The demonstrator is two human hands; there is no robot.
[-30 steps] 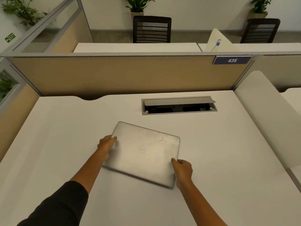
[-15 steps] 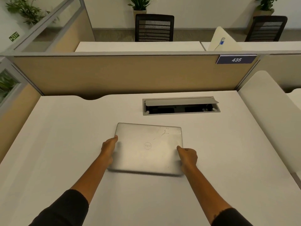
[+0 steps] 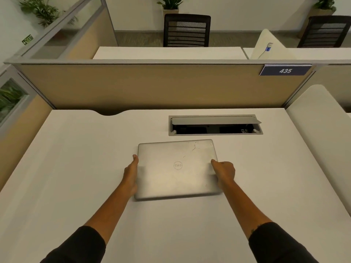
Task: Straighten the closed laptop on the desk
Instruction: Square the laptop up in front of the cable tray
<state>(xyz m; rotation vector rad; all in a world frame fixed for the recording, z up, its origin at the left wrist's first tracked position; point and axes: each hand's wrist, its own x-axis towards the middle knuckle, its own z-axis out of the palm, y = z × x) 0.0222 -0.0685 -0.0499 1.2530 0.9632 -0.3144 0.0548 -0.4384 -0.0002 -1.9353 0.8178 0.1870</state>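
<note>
Laptop between hands, just short of open cable box

There is one view only, from a wide-angle camera on the person's head. It looks forward and steeply down over the white desk, close enough that both forearms reach in from the bottom edge, and far enough up to catch the partition and chairs beyond.

Laptop on desk, just before cable box; hands flank its sides.
</note>
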